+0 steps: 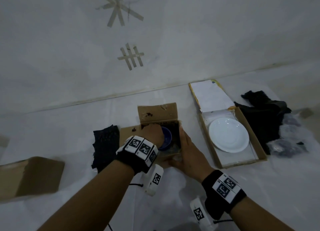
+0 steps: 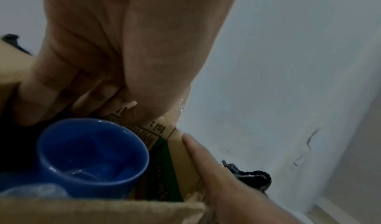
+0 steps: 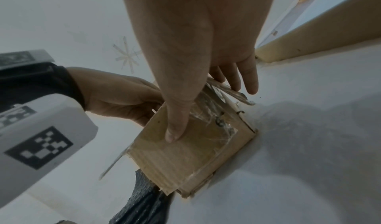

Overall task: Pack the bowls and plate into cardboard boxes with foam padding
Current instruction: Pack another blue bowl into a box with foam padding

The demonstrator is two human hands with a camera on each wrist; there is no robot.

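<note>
A small open cardboard box (image 1: 157,113) stands on the white surface in front of me, with a blue bowl (image 1: 167,137) upright inside it. My left hand (image 1: 152,132) reaches over the box's far left wall. In the left wrist view its fingers (image 2: 41,100) curl inside the box beside the bowl (image 2: 92,154), and the thumb lies along the printed wall. My right hand (image 1: 187,149) braces the box's near right corner. Its thumb (image 3: 175,126) presses the near face of the box (image 3: 185,159), and straight fingers lie along the right side. A white plate (image 1: 228,135) lies in a flat box (image 1: 258,144).
A dark foam piece (image 1: 105,147) lies left of the small box. A closed cardboard box (image 1: 31,177) sits at the near left. Black padding (image 1: 265,116) and clear wrap (image 1: 287,145) are heaped right of the flat box. A wall rises close behind.
</note>
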